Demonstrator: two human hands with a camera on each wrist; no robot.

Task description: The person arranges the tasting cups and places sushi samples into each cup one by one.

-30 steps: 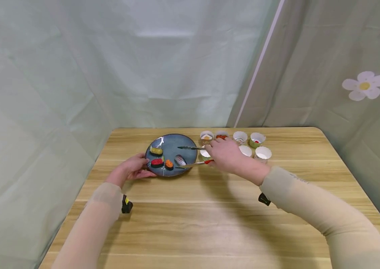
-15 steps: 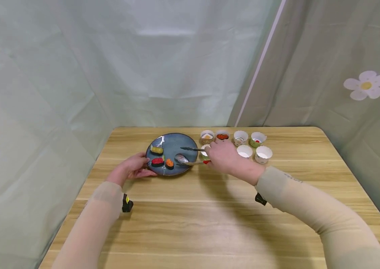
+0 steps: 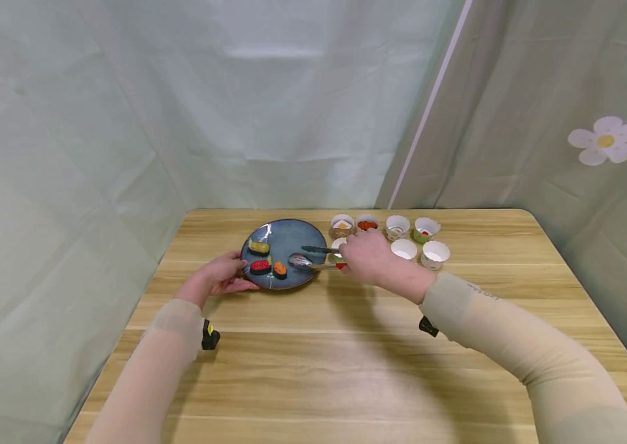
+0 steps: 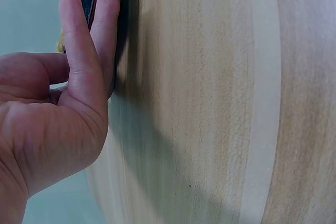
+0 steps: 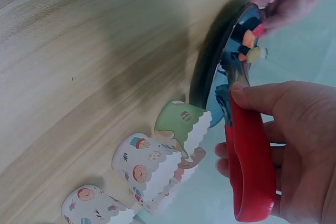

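Observation:
My left hand grips the near left rim of a round blue plate. In the left wrist view its thumb and a finger lie on either side of the plate's edge. My right hand holds red-handled tongs, their two arms reaching over the plate's right part. The lower arm overlaps a silver-skinned sushi piece in the head view; the upper arm stands apart from it. On the plate's left sit a yellow-topped sushi, a red-topped sushi and an orange-topped sushi.
Several small patterned cups stand in two rows right of the plate. One cup contains red-orange bits, and a green cup shows something red inside. A white cup is at the right end. Curtains hang behind the wooden table.
The tongs' two arms have come closer together, the lower one rising across the silver-skinned sushi. My right forearm has shifted slightly left. My left hand keeps its place at the plate.

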